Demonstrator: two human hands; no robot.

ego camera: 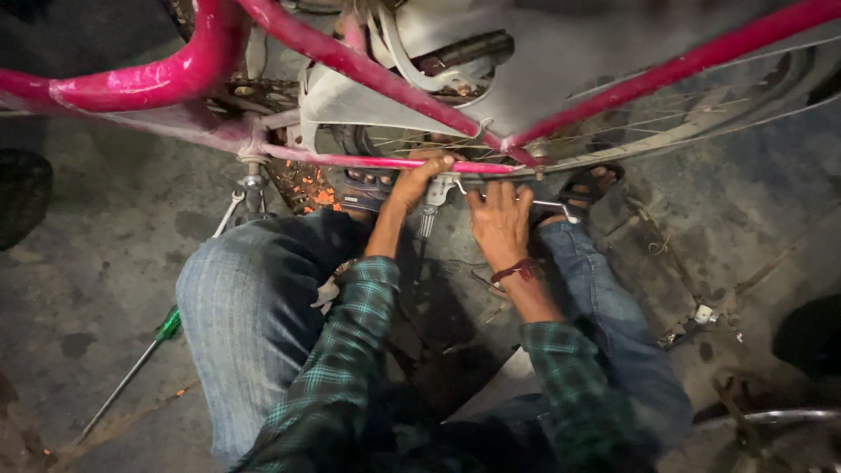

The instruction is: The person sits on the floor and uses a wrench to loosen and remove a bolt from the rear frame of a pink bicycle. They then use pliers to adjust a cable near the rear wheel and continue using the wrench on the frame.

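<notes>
Pink bicycle frame — glossy tubes, spanning overhead. Silver wrench — level, under the right palm, at the rear axle. Steel kickstand hangs beneath.

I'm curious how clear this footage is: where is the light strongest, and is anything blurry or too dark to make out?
In the head view, glare shines off the pink bicycle frame at the upper left; the left hand and right hand at the metal wrench are well lit and fairly sharp; the frame's corners fall into deep shadow; the straight tubes bow slightly, a wide-lens distortion.

Green-handled screwdriver lies on stained concrete floor, left; orange debris under frame; dark tyre far left.
</notes>
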